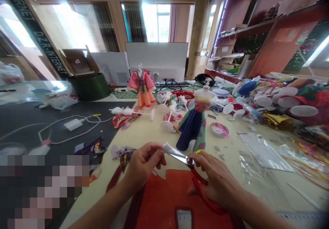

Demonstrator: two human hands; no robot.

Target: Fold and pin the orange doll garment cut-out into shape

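My right hand grips scissors by handles, just above red sheet. Left hand pinches fingertips at blade tips; can't tell what's between. Scissors likely stiff, light, smooth; best held by handles, clear of edges.

The right hand grips red-handled scissors over the counter. At the scissors' tip, the left hand has its fingers drawn together. Below the scissors lies an orange-red sheet; just behind them stands a mannequin in blue and green; beyond, to their right, a small dish.
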